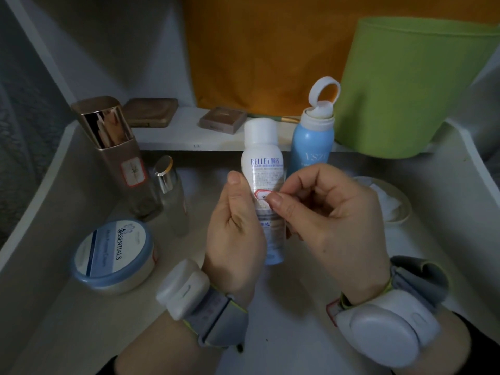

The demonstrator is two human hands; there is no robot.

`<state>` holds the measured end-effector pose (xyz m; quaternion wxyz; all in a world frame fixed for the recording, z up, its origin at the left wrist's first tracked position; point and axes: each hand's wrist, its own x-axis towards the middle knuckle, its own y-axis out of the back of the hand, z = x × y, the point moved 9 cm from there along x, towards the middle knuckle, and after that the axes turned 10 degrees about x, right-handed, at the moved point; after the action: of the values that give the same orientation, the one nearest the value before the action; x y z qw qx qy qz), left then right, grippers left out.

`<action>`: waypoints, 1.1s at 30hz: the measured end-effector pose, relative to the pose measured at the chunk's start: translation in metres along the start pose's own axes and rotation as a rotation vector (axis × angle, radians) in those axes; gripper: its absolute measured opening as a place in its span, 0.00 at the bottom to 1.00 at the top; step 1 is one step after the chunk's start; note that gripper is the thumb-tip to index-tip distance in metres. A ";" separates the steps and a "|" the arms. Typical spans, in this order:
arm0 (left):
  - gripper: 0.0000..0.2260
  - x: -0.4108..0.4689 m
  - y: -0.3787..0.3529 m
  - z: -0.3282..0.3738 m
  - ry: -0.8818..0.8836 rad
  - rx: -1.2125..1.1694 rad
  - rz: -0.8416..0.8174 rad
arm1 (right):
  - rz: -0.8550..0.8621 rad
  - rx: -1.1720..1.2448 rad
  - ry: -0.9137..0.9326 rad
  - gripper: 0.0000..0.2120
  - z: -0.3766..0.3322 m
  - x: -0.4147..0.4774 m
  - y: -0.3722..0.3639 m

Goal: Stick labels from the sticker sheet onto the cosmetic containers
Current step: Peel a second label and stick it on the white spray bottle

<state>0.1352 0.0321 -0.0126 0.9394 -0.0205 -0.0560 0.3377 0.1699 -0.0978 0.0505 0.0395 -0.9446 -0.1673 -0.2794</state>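
Head view: your left hand grips the bottle at frame centre, upright, with your thumb up its left side and your fingers wrapped behind. The white cap points to 12 o'clock and the base sits just above the table.

Your right hand comes in from 3 o'clock with curled fingers. Its thumb and forefinger pinch the label by its right edge against the front of the bottle. The label is red-bordered and lies below the printed text. I cannot tell whether it is fully stuck down.

The can, blue with its flip cap open, stands at 1 o'clock, just behind the bottle. The gold bottle leans at 10 o'clock and carries a red-edged sticker on its front. The jar rests at 8 o'clock, lid tilted towards you. The bin, green, is at 2 o'clock. The dish is at 3 o'clock, partly behind your right hand.
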 end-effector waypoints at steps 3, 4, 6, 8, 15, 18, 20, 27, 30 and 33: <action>0.18 0.000 0.000 0.001 -0.018 0.003 0.004 | 0.006 -0.017 0.005 0.06 0.001 0.001 0.000; 0.18 0.000 -0.001 0.001 -0.018 -0.003 0.002 | 0.007 -0.022 0.009 0.06 0.001 0.001 0.000; 0.17 -0.001 -0.001 0.001 -0.018 -0.015 -0.011 | 0.013 -0.025 0.008 0.06 0.001 0.001 0.001; 0.17 -0.001 -0.002 0.002 -0.011 -0.019 -0.022 | 0.016 -0.027 0.004 0.06 0.002 0.001 0.002; 0.18 -0.004 -0.003 0.004 0.007 -0.020 -0.051 | 0.019 -0.016 -0.015 0.07 0.002 0.000 0.002; 0.22 -0.004 -0.004 0.005 0.025 -0.063 -0.056 | 0.011 0.012 -0.039 0.07 0.004 -0.002 0.000; 0.24 -0.005 -0.005 0.008 0.028 -0.069 -0.075 | 0.005 0.057 -0.059 0.08 0.005 -0.003 -0.003; 0.36 -0.009 -0.012 0.020 -0.024 -0.041 -0.194 | 0.018 0.104 -0.079 0.06 0.003 -0.004 -0.002; 0.25 -0.011 -0.014 0.020 -0.060 -0.055 -0.215 | 0.038 0.118 -0.087 0.04 0.003 -0.004 0.001; 0.25 -0.012 -0.016 0.016 -0.046 -0.153 -0.246 | 0.058 0.154 -0.111 0.03 0.006 -0.005 0.002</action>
<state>0.1341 0.0118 0.0036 0.9678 -0.0771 -0.1054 0.2153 0.1697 -0.0999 0.0433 0.1107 -0.9573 -0.1630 -0.2115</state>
